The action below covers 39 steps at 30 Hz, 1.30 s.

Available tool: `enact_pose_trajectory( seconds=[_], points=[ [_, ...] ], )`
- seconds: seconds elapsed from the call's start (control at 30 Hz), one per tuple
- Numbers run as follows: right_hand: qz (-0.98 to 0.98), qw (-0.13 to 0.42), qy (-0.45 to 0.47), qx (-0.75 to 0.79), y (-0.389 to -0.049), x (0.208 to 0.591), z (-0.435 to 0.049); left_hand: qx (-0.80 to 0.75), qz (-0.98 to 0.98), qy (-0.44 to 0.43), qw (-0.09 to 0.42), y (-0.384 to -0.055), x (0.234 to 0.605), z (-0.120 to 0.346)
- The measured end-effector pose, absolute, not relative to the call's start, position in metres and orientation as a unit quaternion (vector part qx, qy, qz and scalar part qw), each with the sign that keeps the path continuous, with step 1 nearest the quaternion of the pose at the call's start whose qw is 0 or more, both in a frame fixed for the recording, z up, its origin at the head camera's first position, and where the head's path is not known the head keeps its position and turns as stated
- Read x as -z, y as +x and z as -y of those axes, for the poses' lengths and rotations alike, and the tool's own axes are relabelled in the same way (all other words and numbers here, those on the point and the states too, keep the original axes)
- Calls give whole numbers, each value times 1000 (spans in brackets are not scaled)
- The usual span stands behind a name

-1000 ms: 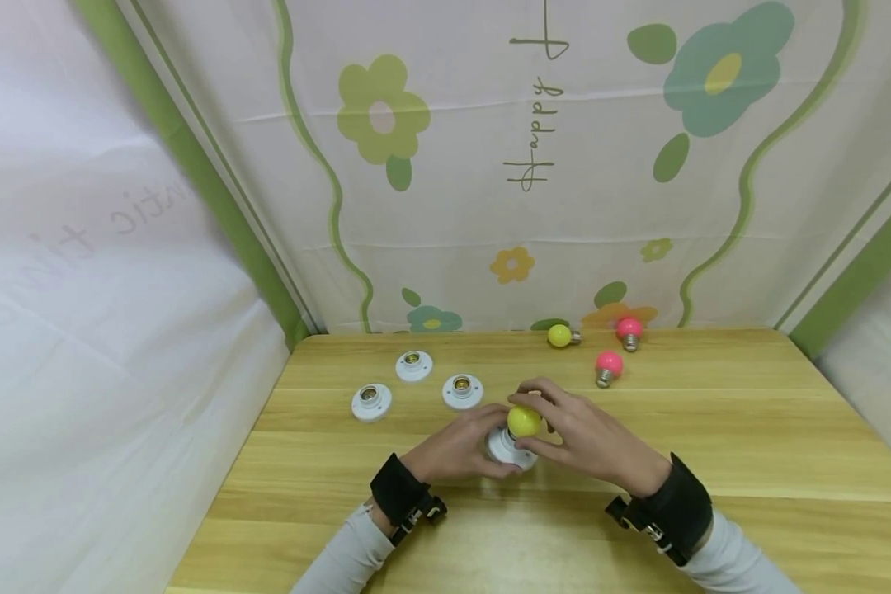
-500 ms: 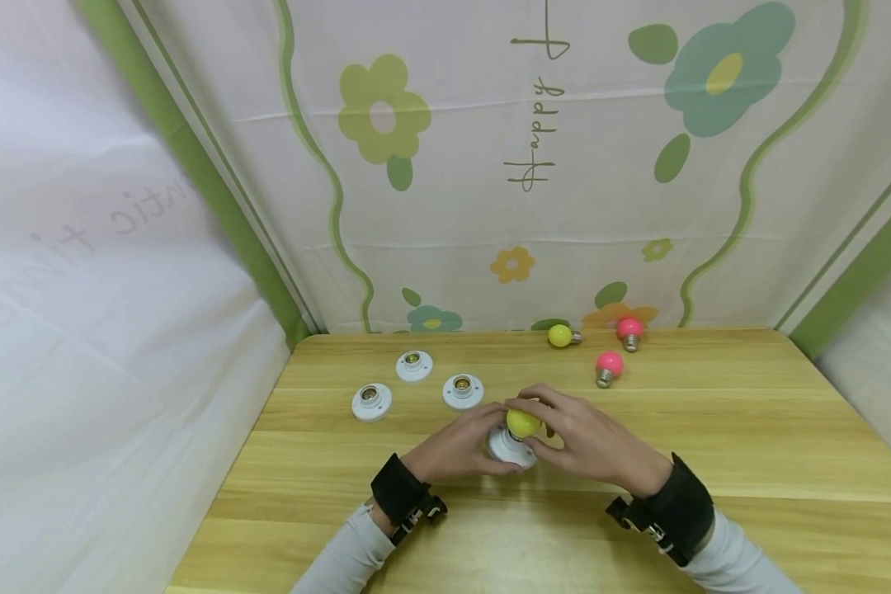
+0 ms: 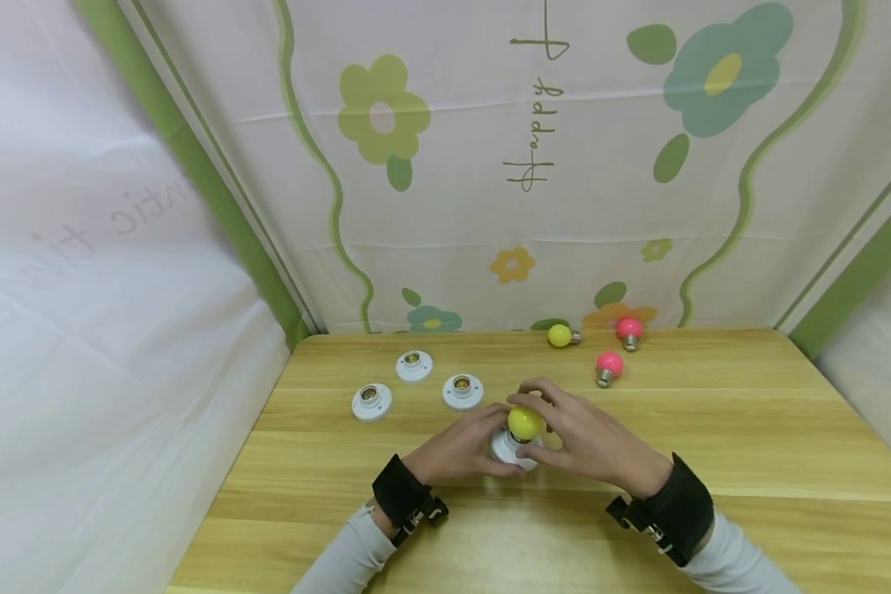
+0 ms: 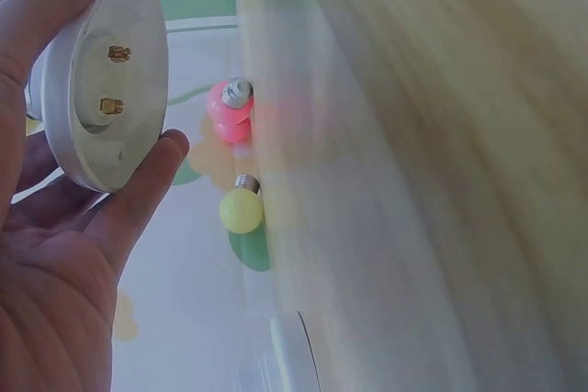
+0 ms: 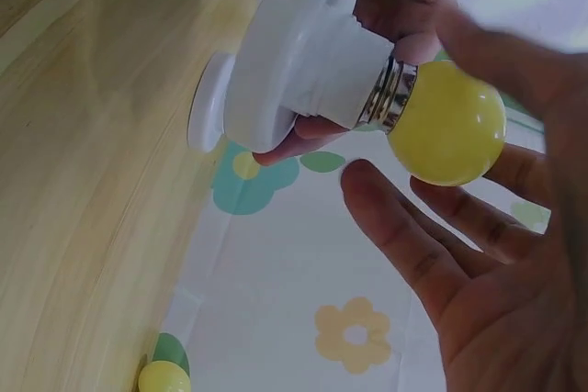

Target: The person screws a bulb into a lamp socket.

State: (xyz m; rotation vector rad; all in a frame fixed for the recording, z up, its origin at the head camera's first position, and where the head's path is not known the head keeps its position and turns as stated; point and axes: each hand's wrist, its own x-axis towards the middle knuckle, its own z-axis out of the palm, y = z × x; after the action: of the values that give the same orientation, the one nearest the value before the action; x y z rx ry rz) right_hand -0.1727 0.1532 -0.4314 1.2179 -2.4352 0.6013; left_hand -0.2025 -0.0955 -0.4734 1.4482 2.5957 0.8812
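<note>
My left hand [image 3: 456, 448] grips a round white lamp socket [image 5: 276, 52] by its rim, holding it above the table. The left wrist view shows the socket's underside [image 4: 138, 71] with two brass contacts. A yellow light bulb [image 3: 524, 423] sits in the mouth of that socket. Part of its metal screw base [image 5: 390, 94] still shows between globe and collar in the right wrist view. My right hand [image 3: 594, 437] has thumb and fingers curled about the yellow globe; the index finger stands off it.
Three more white sockets [image 3: 464, 392] lie face up to the left on the wooden table [image 3: 713, 437]. Toward the back edge are another yellow bulb [image 3: 560, 336] and two pink bulbs [image 3: 609, 364]. A flowered cloth [image 3: 445, 206] hangs behind the table.
The right fingers shift slightly around the yellow bulb, and thumb position changes. The bulb and socket tilt a little; the left hand keeps its grip.
</note>
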Motion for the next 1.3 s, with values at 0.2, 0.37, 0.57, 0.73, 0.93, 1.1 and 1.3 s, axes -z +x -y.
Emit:
enact_pose_trajectory(
  seconds=[0.2, 0.37, 0.57, 0.73, 0.93, 1.1, 1.3],
  points=[
    [852, 148, 447, -228, -172, 428, -155, -297, -832, 470, 13, -203, 472, 97],
    [848, 152, 452, -232, -171, 426, -155, -302, -832, 466, 16, -204, 472, 97],
    [845, 160, 451, -240, -171, 425, -155, -314, -830, 460, 24, -203, 473, 98],
    [849, 163, 441, -240, -172, 425, -155, -313, -830, 460, 23, -203, 473, 98],
    [858, 167, 427, -233, -172, 426, -155, -304, -828, 471, 12, -202, 473, 96],
    [859, 161, 429, -228, -172, 426, -155, -299, -827, 476, 5, -202, 474, 94],
    [848, 136, 454, -239, -172, 426, -157, -295, -830, 473, 2, -202, 474, 96]
  ],
)
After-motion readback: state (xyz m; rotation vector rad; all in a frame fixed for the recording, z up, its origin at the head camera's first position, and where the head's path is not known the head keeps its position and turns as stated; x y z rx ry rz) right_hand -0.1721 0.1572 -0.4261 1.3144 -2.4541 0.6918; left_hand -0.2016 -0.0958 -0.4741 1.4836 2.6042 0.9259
